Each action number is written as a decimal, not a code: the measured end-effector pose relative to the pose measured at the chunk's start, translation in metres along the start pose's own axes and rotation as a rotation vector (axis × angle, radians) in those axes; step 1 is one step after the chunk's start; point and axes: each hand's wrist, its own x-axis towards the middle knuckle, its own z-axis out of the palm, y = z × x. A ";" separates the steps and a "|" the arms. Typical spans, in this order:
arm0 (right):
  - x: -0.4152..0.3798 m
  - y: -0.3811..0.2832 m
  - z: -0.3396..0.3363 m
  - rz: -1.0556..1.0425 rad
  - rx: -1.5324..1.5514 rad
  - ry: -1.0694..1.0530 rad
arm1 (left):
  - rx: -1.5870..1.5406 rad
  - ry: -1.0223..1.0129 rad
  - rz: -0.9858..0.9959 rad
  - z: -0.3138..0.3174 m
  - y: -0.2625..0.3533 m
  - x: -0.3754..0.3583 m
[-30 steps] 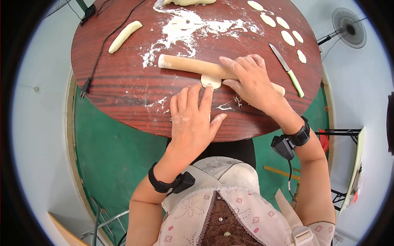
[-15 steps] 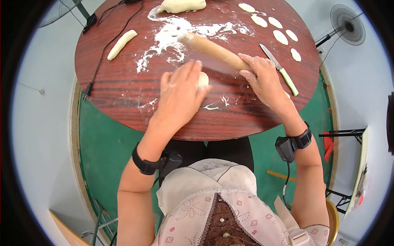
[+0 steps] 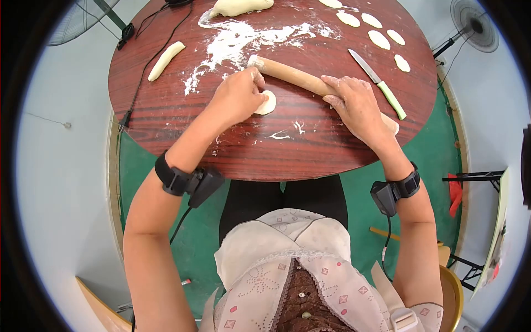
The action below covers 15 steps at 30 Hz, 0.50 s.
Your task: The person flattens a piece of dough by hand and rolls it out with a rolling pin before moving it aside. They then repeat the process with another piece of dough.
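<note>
My left hand (image 3: 240,95) pinches the left edge of a small flat round of dough (image 3: 267,103) on the dark red table (image 3: 310,157). Under my right hand (image 3: 357,105) lies a wooden rolling pin (image 3: 293,75), gripped near its right part. The pin slants from upper left to lower right, and its left end rests just above the dough round, not on it. White flour (image 3: 229,44) is spread over the table beyond the left hand.
A knife with a green handle (image 3: 391,100) lies right of the pin. Several flat dough rounds (image 3: 379,39) are at the upper right. A dough strip (image 3: 166,61) and a black cable (image 3: 142,77) lie at left, a large dough lump (image 3: 240,6) at the far edge.
My left hand has turned and now pinches the dough's edge instead of covering it. The rolling pin's left end has come nearer to me, and its right end now shows below my right hand.
</note>
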 end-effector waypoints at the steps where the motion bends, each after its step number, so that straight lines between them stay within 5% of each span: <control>1: -0.002 0.002 0.000 -0.003 -0.003 0.002 | -0.054 -0.034 -0.020 -0.002 -0.002 0.003; 4: -0.006 0.008 -0.001 -0.010 -0.015 0.027 | -0.282 -0.166 -0.089 -0.011 0.004 0.009; 7: -0.005 0.009 -0.003 0.005 0.007 0.043 | -0.819 -0.090 -0.119 -0.002 0.018 0.001; 11: 0.001 0.001 -0.006 0.028 0.094 0.076 | -0.192 0.152 -0.059 0.024 0.019 -0.018; 12: 0.003 -0.002 -0.004 0.008 0.116 0.094 | 0.025 0.366 0.242 0.035 0.005 -0.024; 15: 0.005 -0.020 -0.006 -0.033 0.122 0.038 | 0.262 0.454 0.415 0.022 0.021 -0.050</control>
